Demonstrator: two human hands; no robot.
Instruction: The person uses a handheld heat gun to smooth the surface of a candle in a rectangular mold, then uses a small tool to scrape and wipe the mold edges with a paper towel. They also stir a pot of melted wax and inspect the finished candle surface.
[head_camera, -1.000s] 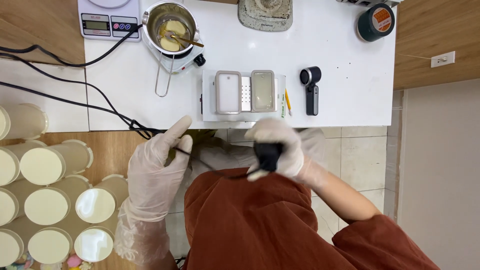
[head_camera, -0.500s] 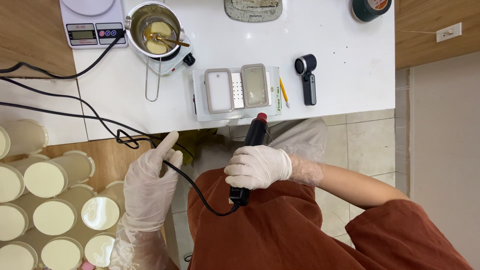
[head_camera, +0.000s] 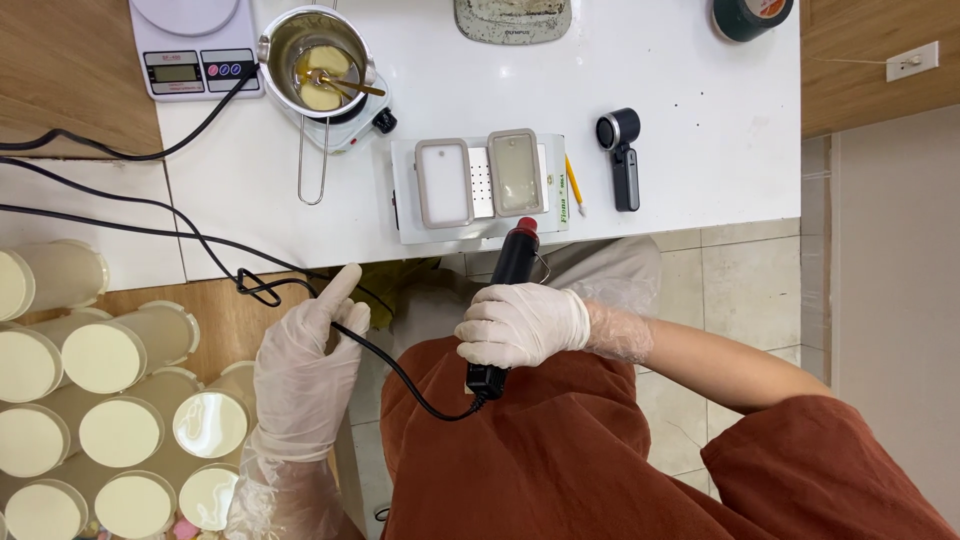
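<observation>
At the bottom of the frame a rust-brown garment (head_camera: 600, 450) fills the foreground. Just above it, a black stick-shaped electric tool with a dark red tip (head_camera: 507, 290) is gripped around its lower body by the right hand (head_camera: 523, 325), gloved in thin translucent plastic and closed fully about it; the tool is held in the centre of the frame, off the surface, its tip pointed at the edge of the white surface (head_camera: 700, 120). The tool's black cord (head_camera: 390, 365) is touched by the left hand (head_camera: 305, 365), likewise gloved, with the fingers loosely extended rather than clenched. So far the tool appears picked up and aimed, but nothing is yet touched by its tip. At lower left, cream-filled round jars (head_camera: 120, 430) are clustered. Farther up, a white tray with two rectangular moulds (head_camera: 480, 190) lies just beyond the tip, and at upper left a steel pot holding yellow melted liquid (head_camera: 318, 50) stands beside a white digital scale (head_camera: 190, 50).
</observation>
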